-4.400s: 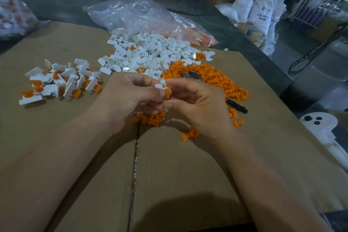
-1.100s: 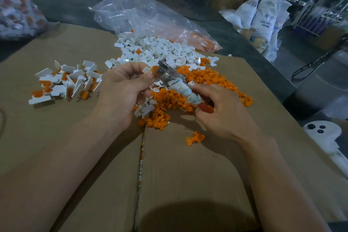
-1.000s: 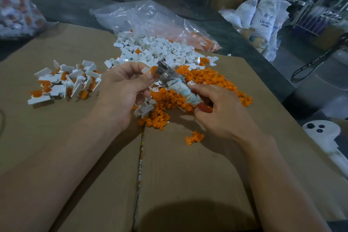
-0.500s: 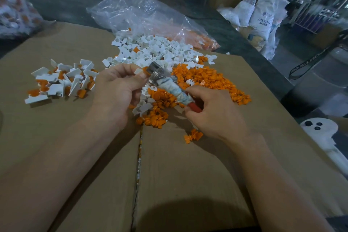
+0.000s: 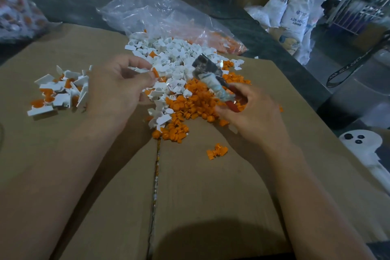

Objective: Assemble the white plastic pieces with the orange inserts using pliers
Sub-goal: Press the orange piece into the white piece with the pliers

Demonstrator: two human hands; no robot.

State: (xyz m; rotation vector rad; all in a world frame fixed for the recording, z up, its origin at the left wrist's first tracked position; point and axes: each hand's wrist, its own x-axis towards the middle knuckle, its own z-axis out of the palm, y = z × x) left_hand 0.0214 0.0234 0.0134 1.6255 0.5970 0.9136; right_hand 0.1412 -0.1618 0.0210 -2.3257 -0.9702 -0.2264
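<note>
Up front, the left hand [image 5: 118, 93] pinches a white plastic piece [image 5: 138, 69] with an orange insert [image 5: 155, 72] at its end. Two fingers [image 5: 135, 62] press together on it, and the rest curl underneath, out of sight. The right hand [image 5: 253, 118] grips the pliers [image 5: 213, 79], its fingers curled round the red handles and hiding most of them. The pliers' head is blurred and raised over the heaps, apart from the held piece. I cannot tell how its jaws stand.

A white heap [image 5: 168, 55] touches an orange heap [image 5: 196, 103] on brown cardboard [image 5: 105, 175]. The finished pile [image 5: 57, 93] lies left, partly behind the left hand. A clear bag [image 5: 160, 15] behind shows dim orange inside. A white shape [image 5: 360, 141] is cut off at the right edge.
</note>
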